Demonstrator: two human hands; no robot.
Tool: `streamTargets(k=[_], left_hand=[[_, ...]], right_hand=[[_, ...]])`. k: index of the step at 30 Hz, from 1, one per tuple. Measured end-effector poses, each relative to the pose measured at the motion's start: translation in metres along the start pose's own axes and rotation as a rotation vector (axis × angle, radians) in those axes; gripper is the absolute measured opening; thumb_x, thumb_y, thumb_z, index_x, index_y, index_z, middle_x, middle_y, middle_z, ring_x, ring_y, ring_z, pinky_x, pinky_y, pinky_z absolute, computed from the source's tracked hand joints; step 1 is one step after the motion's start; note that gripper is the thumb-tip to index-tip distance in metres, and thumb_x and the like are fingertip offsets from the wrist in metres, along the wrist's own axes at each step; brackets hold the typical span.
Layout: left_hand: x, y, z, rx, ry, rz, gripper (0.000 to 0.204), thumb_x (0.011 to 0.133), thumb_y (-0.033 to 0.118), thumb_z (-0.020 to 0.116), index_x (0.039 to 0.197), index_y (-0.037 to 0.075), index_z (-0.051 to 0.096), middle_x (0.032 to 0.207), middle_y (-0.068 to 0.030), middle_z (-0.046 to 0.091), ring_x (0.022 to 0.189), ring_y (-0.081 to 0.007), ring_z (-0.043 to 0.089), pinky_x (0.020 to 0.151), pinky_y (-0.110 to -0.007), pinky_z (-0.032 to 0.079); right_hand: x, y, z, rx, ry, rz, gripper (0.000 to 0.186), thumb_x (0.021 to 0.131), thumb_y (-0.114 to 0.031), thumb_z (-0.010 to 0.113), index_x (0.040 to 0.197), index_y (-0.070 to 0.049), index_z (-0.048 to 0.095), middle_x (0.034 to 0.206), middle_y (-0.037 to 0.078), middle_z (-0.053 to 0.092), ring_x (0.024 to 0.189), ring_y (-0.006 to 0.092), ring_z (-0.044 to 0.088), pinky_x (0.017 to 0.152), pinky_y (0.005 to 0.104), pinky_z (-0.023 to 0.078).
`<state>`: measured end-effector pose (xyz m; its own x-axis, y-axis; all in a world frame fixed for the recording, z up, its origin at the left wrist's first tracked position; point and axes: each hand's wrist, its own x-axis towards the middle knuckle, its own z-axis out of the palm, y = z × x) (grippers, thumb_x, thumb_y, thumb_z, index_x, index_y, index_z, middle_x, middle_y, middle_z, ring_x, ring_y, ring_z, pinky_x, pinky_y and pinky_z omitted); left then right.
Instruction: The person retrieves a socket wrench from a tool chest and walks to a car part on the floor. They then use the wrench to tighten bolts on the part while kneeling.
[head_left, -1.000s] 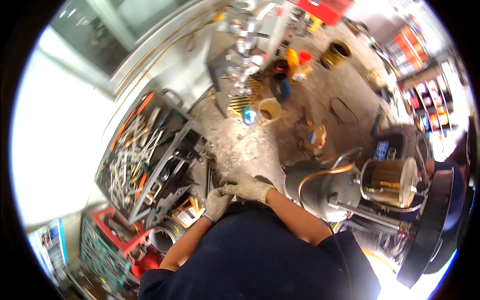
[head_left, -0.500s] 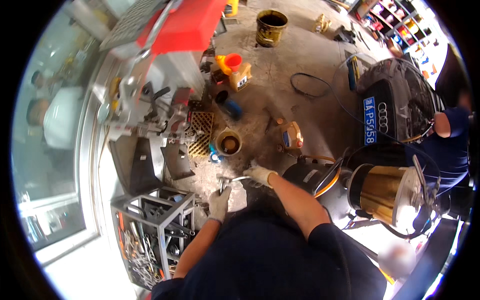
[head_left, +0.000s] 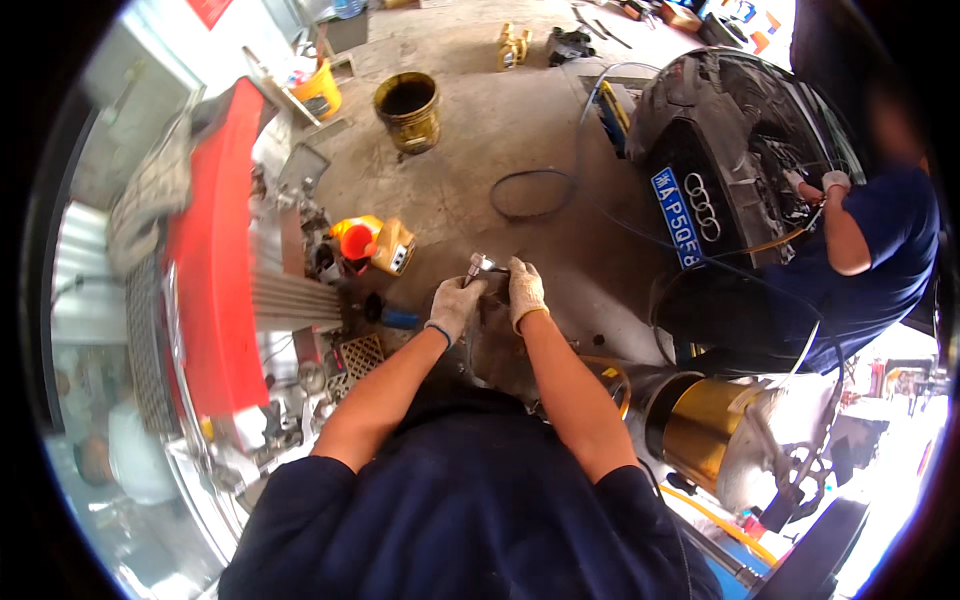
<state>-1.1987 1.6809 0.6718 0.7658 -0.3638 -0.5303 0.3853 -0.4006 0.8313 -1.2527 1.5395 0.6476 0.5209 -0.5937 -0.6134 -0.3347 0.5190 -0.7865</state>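
The concrete floor [head_left: 520,120] fills most of the view, grey and stained. At the right stands a black car [head_left: 730,130] with its front open, and another person in a blue shirt [head_left: 880,250] leans into it, one gloved hand inside. At the left runs a long red tool cabinet [head_left: 215,260] with a grey rag draped by its far end. Low at the right lies a gold-coloured metal drum [head_left: 705,430] with hoses around it. Farther out on the floor stands a dirty yellow bucket [head_left: 408,108], and a black rubber belt [head_left: 530,192] lies in a loop between it and the hands. An orange jug [head_left: 375,243] sits close to the cabinet, just left of the hands.

Both hands wear pale work gloves and meet above the floor in the middle. The left hand [head_left: 455,305] and the right hand [head_left: 525,288] each have their grip clamped on a small metal part [head_left: 482,266], which is held up between them, fingers curled round its lower end
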Motion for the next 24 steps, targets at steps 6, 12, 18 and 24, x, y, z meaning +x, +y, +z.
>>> streamTargets(k=[6,12,18,24], left_hand=[[0.226,0.066,-0.024,0.684,-0.157,0.259,0.050,0.089,0.050,0.064,0.092,0.001,0.076,0.085,-0.0265,0.070,0.084,-0.0398,0.071,0.077,-0.049,0.053],[0.413,0.171,-0.063,0.917,-0.302,0.276,0.040,0.089,0.048,0.063,0.099,0.013,0.079,0.100,-0.0218,0.074,0.097,-0.0402,0.072,0.085,-0.049,0.056],[0.499,0.322,-0.087,0.908,-0.497,0.146,0.040,0.086,0.046,0.066,0.102,0.012,0.079,0.092,-0.0211,0.074,0.089,-0.0376,0.074,0.081,-0.046,0.056],[0.681,0.446,-0.056,0.781,-0.521,0.298,0.035,0.090,0.036,0.072,0.085,0.001,0.074,0.077,-0.0246,0.067,0.073,-0.0406,0.069,0.067,-0.047,0.052]], right_hand=[[0.179,0.007,0.012,-0.478,-0.161,-0.109,0.057,0.098,-0.038,0.055,0.143,-0.002,0.057,0.136,0.021,0.065,0.125,0.0346,0.061,0.110,0.0418,0.044],[0.279,-0.153,0.126,-0.565,-0.429,0.397,0.051,0.096,-0.026,0.065,0.143,-0.006,0.058,0.109,0.013,0.070,0.097,0.0248,0.069,0.082,0.0457,0.062],[0.388,-0.302,0.198,-1.238,-0.478,-0.150,0.029,0.090,-0.030,0.067,0.113,-0.015,0.078,0.115,0.018,0.072,0.100,0.0363,0.073,0.089,0.0470,0.059],[0.545,-0.444,0.235,-1.151,-0.304,-0.598,0.021,0.084,-0.026,0.071,0.098,-0.012,0.078,0.097,0.012,0.070,0.099,0.0344,0.069,0.088,0.0457,0.055]])
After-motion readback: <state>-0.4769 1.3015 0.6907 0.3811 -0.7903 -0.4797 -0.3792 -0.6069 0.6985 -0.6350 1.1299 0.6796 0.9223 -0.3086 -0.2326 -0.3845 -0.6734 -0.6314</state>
